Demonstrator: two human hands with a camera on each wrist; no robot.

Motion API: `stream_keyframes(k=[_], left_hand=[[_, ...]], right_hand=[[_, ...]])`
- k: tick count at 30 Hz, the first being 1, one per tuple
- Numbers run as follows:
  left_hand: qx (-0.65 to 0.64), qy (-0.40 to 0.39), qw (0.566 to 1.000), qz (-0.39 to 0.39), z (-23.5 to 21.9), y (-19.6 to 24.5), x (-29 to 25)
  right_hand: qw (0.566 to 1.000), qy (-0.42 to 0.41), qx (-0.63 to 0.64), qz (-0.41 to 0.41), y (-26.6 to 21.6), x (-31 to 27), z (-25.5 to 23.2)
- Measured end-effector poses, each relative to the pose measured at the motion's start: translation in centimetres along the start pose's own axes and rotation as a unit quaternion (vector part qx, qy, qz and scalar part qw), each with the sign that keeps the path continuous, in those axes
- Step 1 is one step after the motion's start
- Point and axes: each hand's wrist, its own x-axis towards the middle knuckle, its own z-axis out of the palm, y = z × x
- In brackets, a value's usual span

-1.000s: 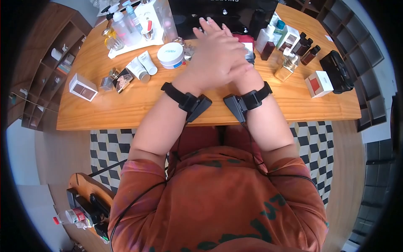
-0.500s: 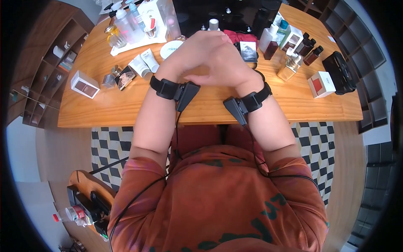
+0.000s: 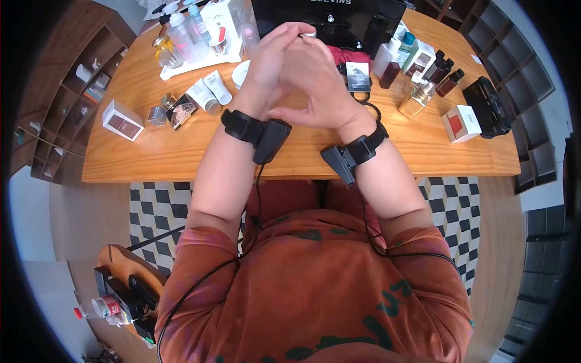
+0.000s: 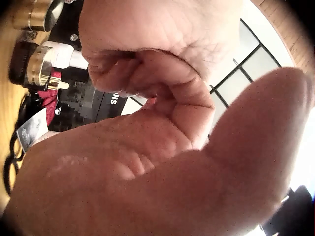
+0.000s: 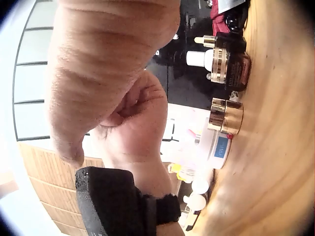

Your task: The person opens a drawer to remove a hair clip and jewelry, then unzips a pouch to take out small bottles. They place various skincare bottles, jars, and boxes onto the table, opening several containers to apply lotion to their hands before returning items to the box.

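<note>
Both hands are raised over the table's middle, and their curled fingers hook into each other. My left hand [image 3: 264, 69] stands on the left with its fingers bent over toward the right hand. From the other side, my right hand [image 3: 318, 85] curls its fingers against the left ones, its thumb pointing left and apart. In the left wrist view the left thumb [image 4: 263, 128] sticks out to the side, while the bent fingers meet the right hand [image 4: 162, 29] above. No object shows between the palms; the inner fingertips are hidden.
A black drawer box [image 3: 296, 18] stands behind the hands. To the left are white tubes [image 3: 209, 94], a round white jar [image 3: 240, 74] and a boxed carton [image 3: 122, 120]. A gold bottle [image 3: 416, 100], red-white box [image 3: 461, 123] and black case [image 3: 486, 107] stand right.
The hands lay flat, one over the other and stretched forward, then drew back and curled together. Now the left hand has turned more upright, its fingers hooked with the right hand's.
</note>
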Motion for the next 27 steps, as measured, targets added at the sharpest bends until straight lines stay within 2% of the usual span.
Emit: stream_keyframes(k=[4, 6, 7, 8, 10, 11, 13, 14, 15, 17, 19, 21, 25, 27], left_hand=[[-0.055, -0.029, 0.997, 0.051, -3.8, -1.5, 1.9], [-0.024, 0.053, 0.989, 0.134, -4.0, -1.6, 2.1], [-0.011, 0.125, 0.979, 0.16, -3.2, -1.8, 2.3], [-0.011, 0.125, 0.979, 0.16, -2.6, -1.9, 2.4], [-0.073, 0.112, 0.989, 0.069, -0.7, -1.3, 1.8], [-0.073, 0.112, 0.989, 0.069, 0.3, -1.0, 1.4], [-0.194, 0.051, 0.977, -0.069, 2.0, -0.2, 0.5], [-0.193, 0.051, 0.977, -0.069, 1.6, -0.6, 0.7], [-0.157, 0.057, 0.985, -0.051, 1.7, -1.2, 0.6], [-0.085, 0.07, 0.994, -0.013, 1.2, -1.7, -1.7], [-0.012, 0.084, 0.996, 0.025, 0.4, -2.4, -1.3], [0.063, 0.096, 0.991, 0.063, -0.4, -3.0, -1.4], [0.209, 0.119, 0.961, 0.136, -2.3, -4.1, -0.8], [0.281, 0.131, 0.935, 0.172, -3.1, -4.9, 1.5]], right_hand=[[0.998, -0.036, -0.008, 0.042, -0.1, -0.4, 0.5], [0.994, -0.022, -0.05, 0.096, 0.4, -0.6, 0.5], [0.994, -0.022, -0.05, 0.096, 0.3, -0.7, 0.5], [0.991, -0.042, -0.051, 0.114, 0.3, -0.8, 0.4], [0.988, -0.062, -0.052, 0.132, 0.3, -0.9, 0.6], [0.989, -0.055, -0.049, 0.128, 0.3, -1.0, 0.9], [0.99, -0.048, -0.045, 0.123, 0.5, -1.2, 1.6], [0.992, -0.026, -0.008, 0.124, 0.7, -1.3, 2.0], [0.992, -0.005, 0.028, 0.126, 0.7, -1.3, 2.1], [0.988, -0.01, 0.052, 0.148, 0.5, -1.5, 1.9], [0.983, -0.016, 0.076, 0.169, -0.3, -1.2, 1.4], [0.981, -0.083, 0.045, 0.169, -0.9, -0.6, 0.7], [0.975, -0.063, 0.119, 0.179, -0.5, -0.9, 1.5], [0.976, -0.061, 0.143, 0.151, -0.3, -0.9, 1.9]])
